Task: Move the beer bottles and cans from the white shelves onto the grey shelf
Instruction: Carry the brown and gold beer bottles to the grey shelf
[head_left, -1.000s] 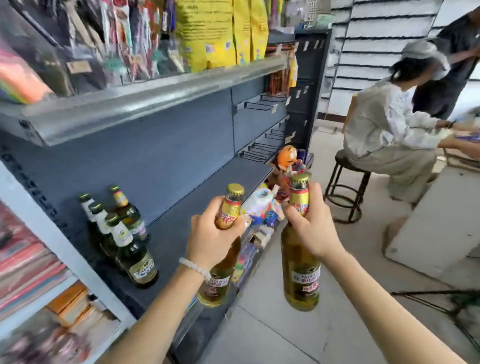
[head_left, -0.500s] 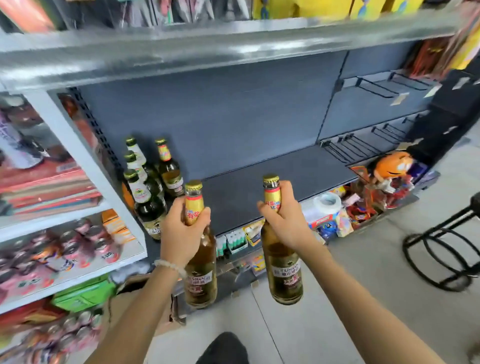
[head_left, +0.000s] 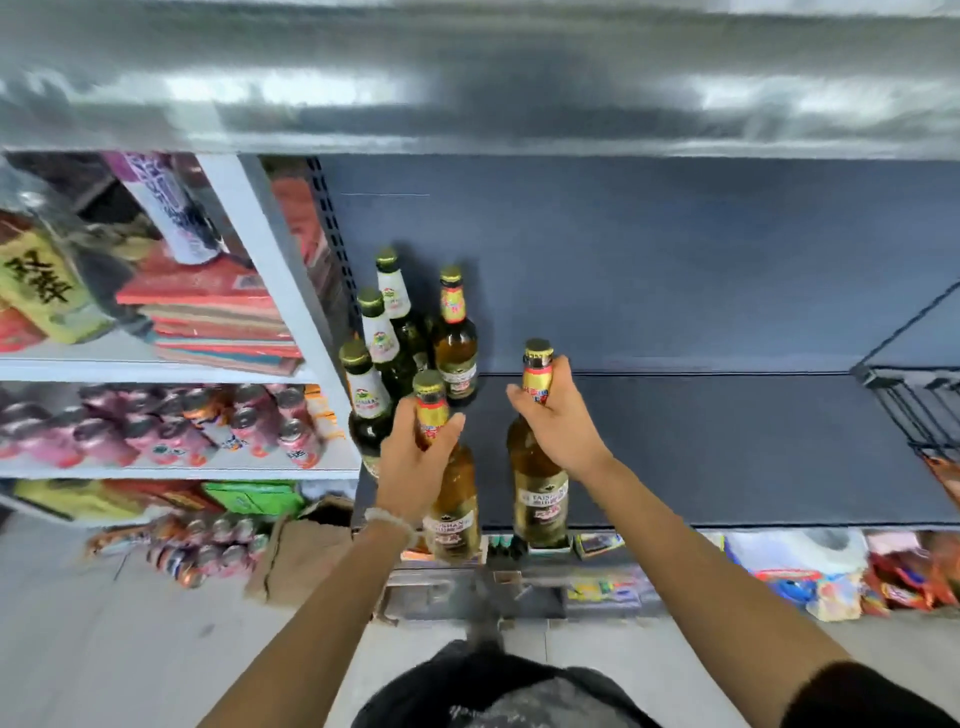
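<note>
Fingers of the left hand (head_left: 415, 457) wrap the neck of an amber beer bottle (head_left: 453, 512), while the right hand (head_left: 558, 426) clamps a second amber bottle (head_left: 539, 499) by its neck, both upright at the front edge of the grey shelf (head_left: 727, 447). At 11 o'clock from the hands, four bottles (head_left: 410, 338) stand clustered on that shelf. At 9 o'clock, pink cans (head_left: 208, 426) sit on the white shelves (head_left: 156, 470).
</note>
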